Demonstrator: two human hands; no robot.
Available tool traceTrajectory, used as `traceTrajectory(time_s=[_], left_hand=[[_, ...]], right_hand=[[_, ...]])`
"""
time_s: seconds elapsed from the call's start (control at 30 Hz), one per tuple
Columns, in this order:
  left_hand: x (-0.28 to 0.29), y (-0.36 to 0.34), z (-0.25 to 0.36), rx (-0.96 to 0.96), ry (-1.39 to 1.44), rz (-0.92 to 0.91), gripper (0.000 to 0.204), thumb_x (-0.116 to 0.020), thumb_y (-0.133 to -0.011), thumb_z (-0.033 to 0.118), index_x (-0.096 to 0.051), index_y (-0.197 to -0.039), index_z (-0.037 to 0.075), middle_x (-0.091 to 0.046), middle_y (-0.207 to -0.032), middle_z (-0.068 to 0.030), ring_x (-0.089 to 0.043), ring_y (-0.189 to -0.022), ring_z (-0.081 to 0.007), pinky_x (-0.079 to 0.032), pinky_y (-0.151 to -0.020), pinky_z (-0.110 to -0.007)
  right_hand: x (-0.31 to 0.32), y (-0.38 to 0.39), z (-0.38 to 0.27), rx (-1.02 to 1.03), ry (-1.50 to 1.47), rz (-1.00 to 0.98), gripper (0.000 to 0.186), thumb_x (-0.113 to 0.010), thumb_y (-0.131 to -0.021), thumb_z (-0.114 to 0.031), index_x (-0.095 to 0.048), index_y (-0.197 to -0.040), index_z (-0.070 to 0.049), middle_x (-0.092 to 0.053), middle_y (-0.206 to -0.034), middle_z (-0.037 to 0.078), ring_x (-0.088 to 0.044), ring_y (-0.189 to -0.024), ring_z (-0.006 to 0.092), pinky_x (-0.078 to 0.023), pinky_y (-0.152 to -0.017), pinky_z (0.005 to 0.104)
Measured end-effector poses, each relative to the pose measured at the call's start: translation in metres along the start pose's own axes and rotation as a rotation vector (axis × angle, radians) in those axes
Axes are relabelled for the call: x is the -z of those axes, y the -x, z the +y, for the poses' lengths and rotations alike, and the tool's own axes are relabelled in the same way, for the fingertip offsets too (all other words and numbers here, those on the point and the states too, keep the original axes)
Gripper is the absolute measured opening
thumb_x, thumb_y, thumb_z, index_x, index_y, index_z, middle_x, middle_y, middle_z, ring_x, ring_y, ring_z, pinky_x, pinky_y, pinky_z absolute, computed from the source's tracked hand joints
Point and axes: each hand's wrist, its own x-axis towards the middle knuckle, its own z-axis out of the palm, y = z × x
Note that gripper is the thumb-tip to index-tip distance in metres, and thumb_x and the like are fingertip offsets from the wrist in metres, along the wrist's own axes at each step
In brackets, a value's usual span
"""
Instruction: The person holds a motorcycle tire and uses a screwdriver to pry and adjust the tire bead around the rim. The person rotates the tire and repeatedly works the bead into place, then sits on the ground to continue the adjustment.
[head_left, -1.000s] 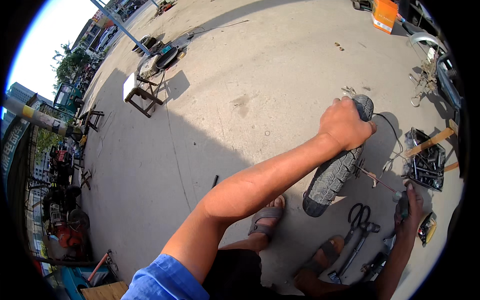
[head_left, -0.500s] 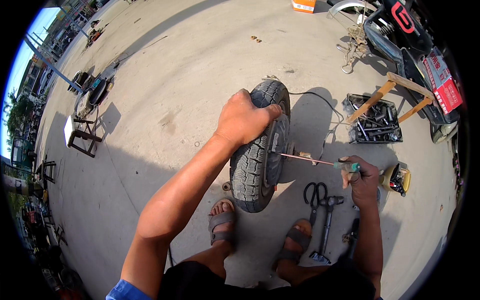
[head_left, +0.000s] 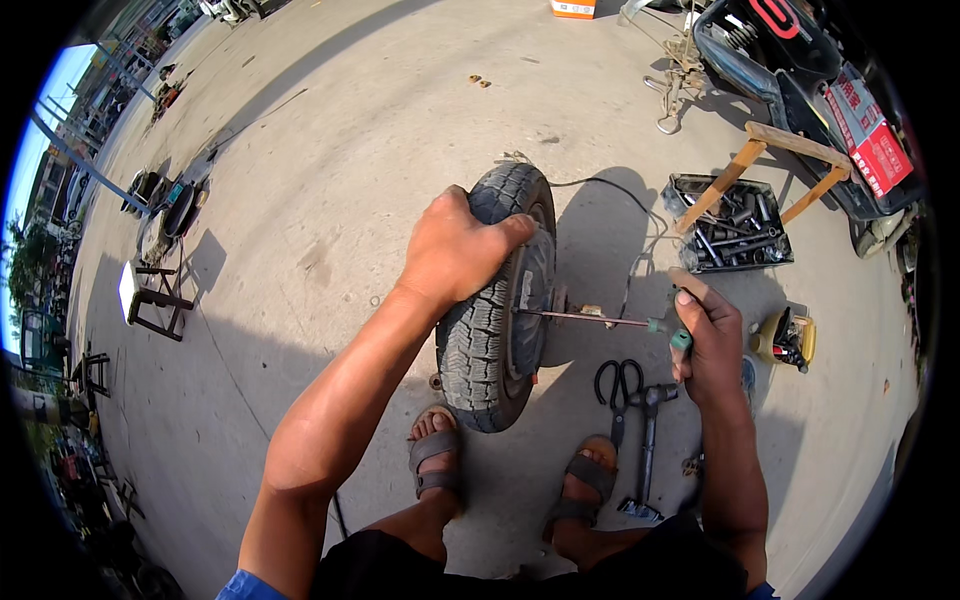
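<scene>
A wheel with a black treaded tyre and a grey metal hub stands upright on the ground before my feet. My left hand is closed over the top of the tyre, its thumb against the hub side. To the right, my right hand grips the green handle of a T-handle driver. Its long thin shaft runs left, and the tip meets the face of the hub. A short axle piece sticks out of the hub behind the shaft. The driver's exact tip shape is too small to make out.
Large black-handled scissors and a hammer lie by my right foot. Further right are a yellow container of small tools and a black crate of tools. A wooden frame leans over the crate. A small stool stands left.
My right hand has turned the driver's handle, so its crossbar now points another way. The whole view has shifted slightly; my left hand keeps its grip on the tyre.
</scene>
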Motion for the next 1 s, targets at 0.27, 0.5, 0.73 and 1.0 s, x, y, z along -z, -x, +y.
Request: traceTrajectory(time_s=[0.27, 0.5, 0.73, 1.0], left_hand=[[0.004, 0.001, 0.002, 0.028, 0.064, -0.006, 0.070, -0.082, -0.075, 0.044, -0.069, -0.108, -0.017, -0.075, -0.092, -0.0259, -0.076, -0.083, -0.0296, -0.059, -0.077, -0.039], [0.001, -0.001, 0.003, -0.009, 0.036, 0.003, 0.070, -0.081, -0.075, 0.043, -0.069, -0.107, -0.017, -0.076, -0.089, -0.0255, -0.076, -0.080, -0.0301, -0.059, -0.075, -0.039], [0.001, 0.000, 0.006, -0.009, 0.035, -0.011, 0.069, -0.081, -0.076, 0.043, -0.069, -0.107, -0.018, -0.075, -0.089, -0.0263, -0.075, -0.079, -0.0303, -0.059, -0.075, -0.039], [-0.002, 0.001, 0.006, -0.024, 0.029, 0.010, 0.068, -0.081, -0.076, 0.041, -0.069, -0.106, -0.018, -0.075, -0.089, -0.0253, -0.075, -0.079, -0.0296, -0.059, -0.075, -0.039]], right_hand=[[0.033, 0.001, 0.023, 0.206, -0.042, -0.431, 0.074, -0.081, -0.095, -0.035, -0.052, -0.147, 0.008, -0.075, -0.091, 0.014, -0.068, -0.066, 0.0147, -0.054, -0.057, 0.0249], [0.036, -0.011, 0.026, 0.655, 0.568, -0.193, 0.048, -0.069, -0.104, -0.043, -0.074, -0.099, 0.005, -0.056, -0.067, 0.005, -0.046, -0.058, 0.0118, -0.036, -0.054, 0.0323], [0.032, -0.005, 0.020, 0.303, 0.453, -0.138, 0.040, -0.065, -0.107, -0.035, -0.074, -0.092, 0.002, -0.054, -0.064, 0.003, -0.047, -0.054, 0.0117, -0.037, -0.052, 0.0312], [0.016, 0.001, 0.008, -0.121, -0.250, -0.167, 0.039, -0.065, -0.106, -0.029, -0.064, -0.127, 0.004, -0.068, -0.073, 0.007, -0.056, -0.047, 0.0084, -0.041, -0.038, 0.0244]])
